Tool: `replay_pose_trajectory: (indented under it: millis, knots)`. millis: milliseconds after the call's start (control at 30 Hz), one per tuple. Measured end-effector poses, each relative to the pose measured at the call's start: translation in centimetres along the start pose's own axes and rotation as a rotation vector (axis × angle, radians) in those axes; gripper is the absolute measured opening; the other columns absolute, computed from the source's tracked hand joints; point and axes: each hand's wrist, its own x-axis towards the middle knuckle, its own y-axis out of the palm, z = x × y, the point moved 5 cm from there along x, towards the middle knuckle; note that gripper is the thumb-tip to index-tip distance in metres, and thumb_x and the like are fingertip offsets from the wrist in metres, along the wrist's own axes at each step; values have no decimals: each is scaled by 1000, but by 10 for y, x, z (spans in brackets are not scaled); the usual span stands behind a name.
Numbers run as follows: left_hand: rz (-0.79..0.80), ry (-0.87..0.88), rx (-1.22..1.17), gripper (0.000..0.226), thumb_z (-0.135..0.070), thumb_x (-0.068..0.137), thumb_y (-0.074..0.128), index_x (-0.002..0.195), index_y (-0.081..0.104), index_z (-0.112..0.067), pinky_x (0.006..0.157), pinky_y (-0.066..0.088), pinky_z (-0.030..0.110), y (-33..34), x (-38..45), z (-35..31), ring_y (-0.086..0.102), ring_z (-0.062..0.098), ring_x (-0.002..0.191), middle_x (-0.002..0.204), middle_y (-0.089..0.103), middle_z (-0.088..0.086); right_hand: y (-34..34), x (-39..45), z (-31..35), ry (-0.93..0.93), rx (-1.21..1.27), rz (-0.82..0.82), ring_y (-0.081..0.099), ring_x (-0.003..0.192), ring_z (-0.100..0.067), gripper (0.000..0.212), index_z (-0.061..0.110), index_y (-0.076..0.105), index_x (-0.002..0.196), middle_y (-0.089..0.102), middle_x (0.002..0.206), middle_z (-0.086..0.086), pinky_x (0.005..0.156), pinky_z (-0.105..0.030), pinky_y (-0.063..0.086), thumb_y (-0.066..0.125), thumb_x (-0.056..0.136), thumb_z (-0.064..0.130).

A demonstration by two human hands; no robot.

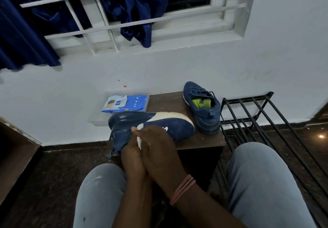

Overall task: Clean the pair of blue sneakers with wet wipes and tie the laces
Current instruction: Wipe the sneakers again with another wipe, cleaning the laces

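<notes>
Under the fingers [156,135] the held sneaker [170,128] is matt blue woven cloth with a smooth, pale rubbery sole. Beyond the fingertips, the wet wipes pack [124,103] is glossy plastic film. The stool top [200,141] is scuffed dark wood; the rack [252,114] is matt black metal.

Both forearms are converging from the lower edge of the view toward the centre, between two knees in grey trousers; the right hand [159,149] is lying uppermost, palm down, fingers curling forward, with a band of orange threads circling its wrist; whether it is gripping anything cannot be determined. The left hand [132,154] is sitting beneath and just left of it, touching it, thumb tip [133,129] pointing up; its fingers are hidden, so its grip is not verifiable.
</notes>
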Motion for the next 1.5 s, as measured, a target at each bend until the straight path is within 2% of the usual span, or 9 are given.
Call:
replay_pose_trajectory:
  millis: [167,300,533,733,833,1000,1133,1367,1500]
  knots:
    - [74,69,-19,37,-13,103,54,138,57,-2,100,56,39,11,-9,-3,66,28,120,132,67,15,-42,30,-35,18,-212,-150,67,71,-27,23,6,75,78,68,79,-11,77,-24,44,52,76,7]
    - [82,59,102,23,-14,102,55,116,71,-7,92,59,38,5,-11,-4,70,26,105,115,75,12,-17,17,8,-121,-182,23,65,69,-27,37,4,72,74,69,74,-10,69,-34,53,40,84,20]
    - [87,78,-43,41,-13,103,52,143,53,-6,97,57,37,5,-8,-3,65,26,122,135,66,11,-44,18,-69,351,-178,-192,62,92,-27,24,7,73,99,67,99,-11,87,-38,51,51,88,7]
    - [127,46,124,33,-13,104,50,133,60,-3,89,59,34,0,-8,1,67,29,110,120,71,14,-1,11,-14,5,-200,90,58,91,-27,15,6,72,96,64,97,-12,81,-37,48,59,90,9]
    - [129,43,57,38,-15,103,51,138,57,-3,102,54,42,-3,-8,4,64,30,121,132,67,17,-3,25,-34,-92,-340,-7,57,80,-22,8,12,65,83,61,82,-6,78,-34,47,58,85,16]
    - [82,55,-57,38,-10,104,49,142,54,-7,105,50,43,-8,-2,5,61,27,128,137,65,11,-41,11,-72,199,-82,-252,54,90,11,23,0,69,106,46,91,11,82,3,34,55,90,-8]
    - [78,31,-113,34,-11,104,49,137,57,-8,103,52,42,-6,-3,7,64,25,125,134,67,11,-44,2,-87,328,-95,-376,52,93,2,22,11,69,105,57,104,2,89,-21,46,55,91,1]
    - [-153,-164,-413,21,-18,105,52,117,67,-9,109,47,34,-17,19,-5,65,21,119,117,74,9,-73,6,-88,535,296,-424,62,71,-6,10,15,64,80,68,79,1,62,-19,50,64,87,9]
    - [-341,-246,-406,31,-20,106,50,135,58,-11,109,45,31,-18,24,4,53,19,135,141,60,3,-54,-1,-105,784,354,-124,57,51,-12,14,11,55,70,60,64,-5,50,-27,48,55,84,15]
